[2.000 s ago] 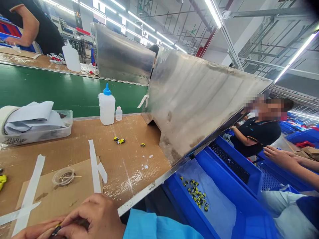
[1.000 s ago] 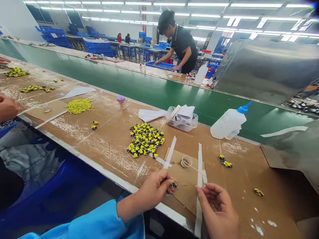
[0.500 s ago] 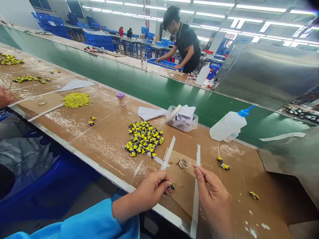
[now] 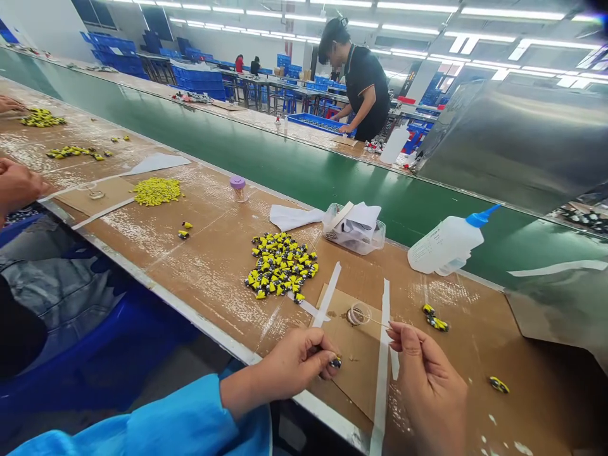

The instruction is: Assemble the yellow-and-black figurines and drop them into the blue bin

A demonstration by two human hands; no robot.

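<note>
My left hand (image 4: 304, 361) pinches a small black-and-yellow piece (image 4: 336, 362) between thumb and fingers, above the near edge of the table. In my right hand (image 4: 422, 373) is a thin stick (image 4: 377, 322), its far end reaching into a small clear cup (image 4: 358, 314). That cup holds something brownish and stands on a cardboard sheet (image 4: 354, 373) taped down with white strips. Beyond my left hand lies a pile of black-and-yellow pieces (image 4: 282, 266). A few similar pieces (image 4: 436, 319) rest to the right of the cardboard, with a single one (image 4: 498, 384) nearer me.
A white squeeze bottle (image 4: 446, 244) with a blue nozzle and a clear plastic box (image 4: 354, 235) stand along the green belt (image 4: 285, 168). Further left are a purple-lidded jar (image 4: 238, 189) and a yellow heap (image 4: 156, 191). A co-worker's hand (image 4: 19, 183) shows at left; another person (image 4: 363, 82) stands across.
The view has shifted slightly, so the scene sits a little further right. Both hands keep their grips, and the stick's end remains at the cup. More of the neighbour's hand shows at left.
</note>
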